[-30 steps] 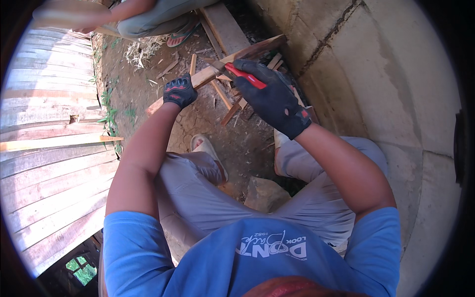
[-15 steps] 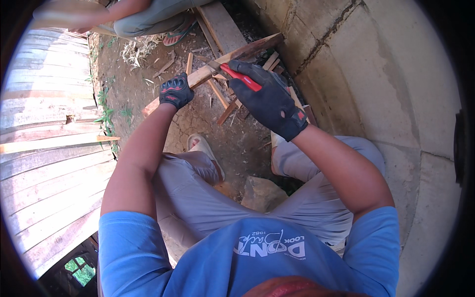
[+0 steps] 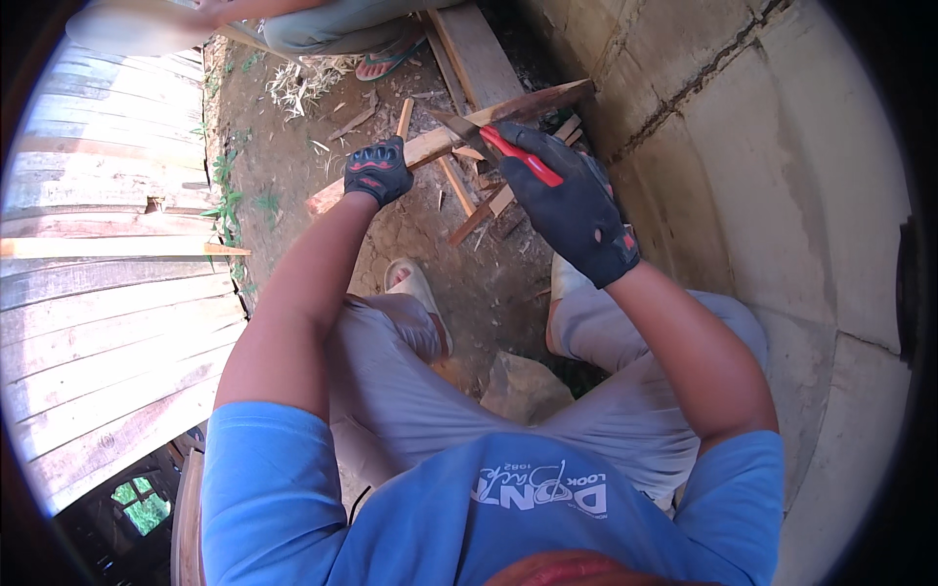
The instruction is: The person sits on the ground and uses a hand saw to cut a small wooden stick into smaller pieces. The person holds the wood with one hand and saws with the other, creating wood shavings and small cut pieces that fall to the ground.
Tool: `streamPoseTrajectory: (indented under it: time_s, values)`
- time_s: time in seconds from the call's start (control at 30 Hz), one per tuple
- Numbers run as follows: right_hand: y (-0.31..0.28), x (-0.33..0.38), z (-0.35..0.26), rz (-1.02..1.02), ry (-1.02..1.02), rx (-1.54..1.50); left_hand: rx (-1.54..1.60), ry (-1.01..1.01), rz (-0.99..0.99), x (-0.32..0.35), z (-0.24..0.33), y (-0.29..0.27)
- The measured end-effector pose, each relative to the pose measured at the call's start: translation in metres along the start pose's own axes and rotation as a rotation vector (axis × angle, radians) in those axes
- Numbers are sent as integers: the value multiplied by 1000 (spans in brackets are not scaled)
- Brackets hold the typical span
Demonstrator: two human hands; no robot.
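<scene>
My left hand, in a black glove, is closed around a long wooden beam near its left end. The beam slants up to the right, toward the wall. My right hand, also gloved in black, grips the red handle of a hand saw. The dark saw blade points up and left and lies across the beam, to the right of my left hand. Part of the blade is hard to make out, so its contact with the wood cannot be judged.
Wood offcuts and shavings litter the dirt ground beyond my feet. A wide plank lies behind the beam. Concrete wall stands at right, wooden boards at left. Another person's leg shows at top. A rock sits between my legs.
The whole view has shifted, so the scene sits farther right and slightly lower. More of the saw blade shows past the beam. Both hands keep their hold.
</scene>
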State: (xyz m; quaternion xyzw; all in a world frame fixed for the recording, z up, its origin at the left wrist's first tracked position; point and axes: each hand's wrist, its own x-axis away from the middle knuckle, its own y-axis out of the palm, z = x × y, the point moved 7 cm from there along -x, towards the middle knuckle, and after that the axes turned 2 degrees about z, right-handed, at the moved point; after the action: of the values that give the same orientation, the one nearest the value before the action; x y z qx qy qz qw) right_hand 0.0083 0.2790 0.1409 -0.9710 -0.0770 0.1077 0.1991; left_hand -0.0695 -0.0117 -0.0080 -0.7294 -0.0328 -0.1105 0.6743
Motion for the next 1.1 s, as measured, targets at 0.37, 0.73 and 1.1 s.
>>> streamPoseTrajectory:
  time_s: [0.37, 0.73, 1.1]
  values:
    - [1, 3, -7, 1, -137, 77, 3, 73, -48, -6, 2, -11]
    - [17, 15, -5, -66, -52, 123, 26, 124, -78, -13, -5, -15]
    - [18, 13, 2, -96, -95, 195, 19, 66, -112, -14, -5, -10]
